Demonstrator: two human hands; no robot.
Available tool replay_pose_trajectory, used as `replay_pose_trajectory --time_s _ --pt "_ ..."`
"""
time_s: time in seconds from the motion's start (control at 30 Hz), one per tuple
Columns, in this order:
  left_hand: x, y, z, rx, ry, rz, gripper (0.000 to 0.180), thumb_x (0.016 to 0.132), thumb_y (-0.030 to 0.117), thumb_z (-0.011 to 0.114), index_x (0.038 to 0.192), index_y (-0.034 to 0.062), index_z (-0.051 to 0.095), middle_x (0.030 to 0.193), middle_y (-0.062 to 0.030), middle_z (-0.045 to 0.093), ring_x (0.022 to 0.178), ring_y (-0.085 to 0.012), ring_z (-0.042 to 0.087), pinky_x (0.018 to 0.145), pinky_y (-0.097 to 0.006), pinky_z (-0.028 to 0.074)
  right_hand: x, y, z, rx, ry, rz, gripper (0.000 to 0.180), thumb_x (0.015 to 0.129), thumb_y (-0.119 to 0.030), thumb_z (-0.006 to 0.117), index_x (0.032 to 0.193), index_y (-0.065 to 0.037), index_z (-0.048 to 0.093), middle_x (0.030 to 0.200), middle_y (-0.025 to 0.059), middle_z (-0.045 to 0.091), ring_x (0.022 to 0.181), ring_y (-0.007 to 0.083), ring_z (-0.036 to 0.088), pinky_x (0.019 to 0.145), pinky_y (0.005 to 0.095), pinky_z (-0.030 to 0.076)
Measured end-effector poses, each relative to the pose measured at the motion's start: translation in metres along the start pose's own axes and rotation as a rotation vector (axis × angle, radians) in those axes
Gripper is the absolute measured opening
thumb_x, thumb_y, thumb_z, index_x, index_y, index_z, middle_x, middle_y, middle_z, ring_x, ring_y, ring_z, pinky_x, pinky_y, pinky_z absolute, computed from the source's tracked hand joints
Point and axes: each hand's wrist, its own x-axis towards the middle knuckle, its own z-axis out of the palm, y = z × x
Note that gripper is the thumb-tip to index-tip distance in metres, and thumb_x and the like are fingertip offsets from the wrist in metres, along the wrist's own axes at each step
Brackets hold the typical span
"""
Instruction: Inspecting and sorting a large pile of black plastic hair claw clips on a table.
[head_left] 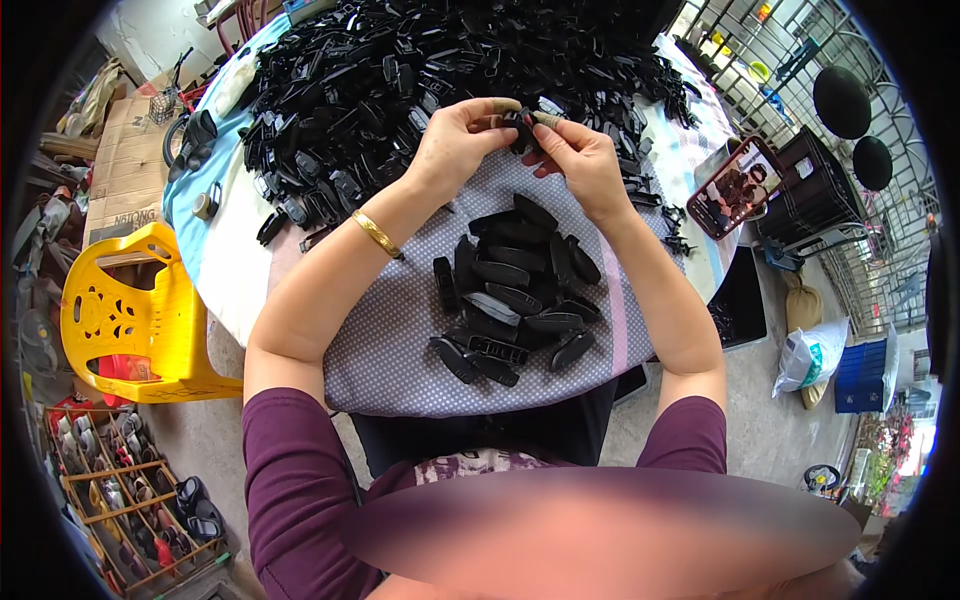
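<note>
Above the near edge of a big heap of black plastic parts [400, 75], both my hands pinch one small black plastic part [521, 130]. My left hand [458, 140] closes thumb and fingers on its left side; a gold bangle [376, 233] circles that wrist. On the other side my right hand [585, 160] grips it between thumb and fingers, with tan coverings on some fingertips. The part's details are partly hidden by the fingers. Closer to me, a smaller pile of elongated, rounded black parts [515, 270] lies on the dotted grey tablecloth [385, 350].
At the right table edge stands a phone [737, 188] with a lit screen. A yellow plastic chair [170, 320] is at the left, above a wooden shoe rack [130, 500]. A small round container [207, 203] sits on the table's left side. Metal grating [800, 60] rises at the right.
</note>
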Motion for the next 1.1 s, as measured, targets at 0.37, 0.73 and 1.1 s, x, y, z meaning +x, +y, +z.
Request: replay_pose_trajectory --time_s 0.37,0.73,1.1 --pt "0.001 -0.003 0.003 -0.094 -0.021 0.087 0.035 0.081 -0.002 0.062 0.115 0.0017 0.060 0.103 -0.0069 0.064 0.090 -0.0108 0.060 0.084 -0.023 0.048 -0.004 -0.008 -0.003 -0.159 -0.004 -0.063 0.021 0.090 -0.013 0.055 0.100 0.004 0.063 0.080 0.0052 0.063 0.062 0.0091 0.060 0.051 0.0190 0.046" --pt "-0.002 0.003 0.008 -0.260 -0.023 0.079 0.033 0.080 0.002 0.065 0.113 0.0026 0.061 0.101 -0.0079 0.066 0.090 -0.0124 0.061 0.084 -0.024 0.050 -0.008 -0.008 0.007 -0.473 0.143 -0.429 0.019 0.089 -0.007 0.057 0.100 0.007 0.061 0.088 0.0076 0.061 0.063 0.0095 0.060 0.052 0.0187 0.047" --pt "0.002 0.013 -0.006 -0.200 -0.147 0.158 0.027 0.083 0.002 0.060 0.110 0.0012 0.063 0.099 -0.0119 0.066 0.092 -0.0168 0.063 0.087 -0.029 0.049 -0.013 -0.014 0.000 -0.240 -0.155 -0.071 0.024 0.087 -0.017 0.061 0.098 0.003 0.062 0.082 0.0060 0.067 0.073 0.0114 0.063 0.066 0.0235 0.052"
